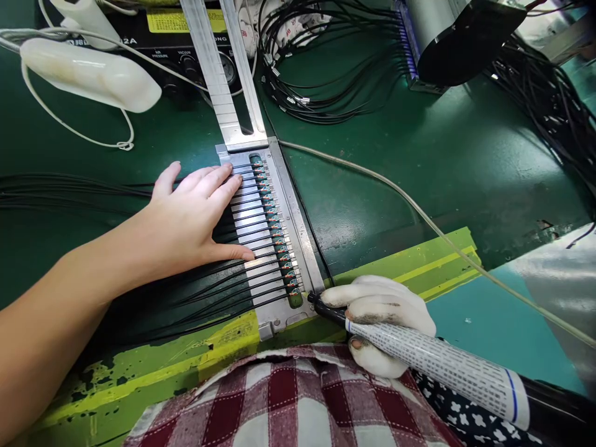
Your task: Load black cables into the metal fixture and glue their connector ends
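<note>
My bare left hand [195, 217] lies with its fingers spread over a row of black cables [251, 202], its fingertips touching the left side of a metal fixture [298, 217]. The cable ends, with small coloured wires and connectors [274, 220], line up across a slot in the fixture. My right hand [391, 316], in a white glove with bare fingertip showing, is closed round a glue-dispensing syringe [433, 354]. The syringe has a white printed label and a black tapered nozzle. Its tip is at the lower end of the row, close to the last connector.
A hinged metal lid [218, 93] stands raised behind the fixture. At the back left are a black dispenser box [172, 68] and a white plastic handpiece [88, 74]. Bundled black cables [316, 105] lie at the back; a pale hose [395, 186] crosses the green table.
</note>
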A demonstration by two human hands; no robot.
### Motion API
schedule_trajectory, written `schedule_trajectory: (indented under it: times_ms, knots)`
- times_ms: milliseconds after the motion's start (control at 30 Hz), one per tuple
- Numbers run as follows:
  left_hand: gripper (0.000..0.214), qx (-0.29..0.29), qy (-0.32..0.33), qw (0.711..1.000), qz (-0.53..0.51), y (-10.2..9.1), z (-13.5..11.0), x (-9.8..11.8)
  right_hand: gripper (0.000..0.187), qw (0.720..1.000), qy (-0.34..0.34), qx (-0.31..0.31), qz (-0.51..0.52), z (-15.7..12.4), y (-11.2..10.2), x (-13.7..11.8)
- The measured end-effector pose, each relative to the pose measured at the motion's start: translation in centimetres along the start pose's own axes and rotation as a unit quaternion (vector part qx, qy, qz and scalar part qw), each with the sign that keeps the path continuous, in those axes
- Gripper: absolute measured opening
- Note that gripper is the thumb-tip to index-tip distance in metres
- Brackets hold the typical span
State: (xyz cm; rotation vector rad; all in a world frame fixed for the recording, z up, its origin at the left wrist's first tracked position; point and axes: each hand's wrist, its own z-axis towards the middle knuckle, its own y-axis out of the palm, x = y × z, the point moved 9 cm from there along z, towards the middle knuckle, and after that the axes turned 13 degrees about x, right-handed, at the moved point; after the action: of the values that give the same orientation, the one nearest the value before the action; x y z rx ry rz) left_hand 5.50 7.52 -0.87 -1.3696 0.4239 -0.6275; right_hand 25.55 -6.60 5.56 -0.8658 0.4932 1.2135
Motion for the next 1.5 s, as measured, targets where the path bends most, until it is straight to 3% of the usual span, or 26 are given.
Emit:
schedule_trajectory:
  times_ms: [167, 1500]
  knots:
    - [0.106, -0.004, 0.001, 1.000, -0.003, -0.01, -0.12, 0.07, 0.008, 1.000, 0.000, -0.019, -0.019, 0.29, 0.07, -0.15]
    - [0.108, -0.010, -0.002, 1.000, 0.014, -0.19, 0.01, 0.27, 0.009, 1.000, -0.008, 0.005, -0.008, 0.28, -0.05, -0.21]
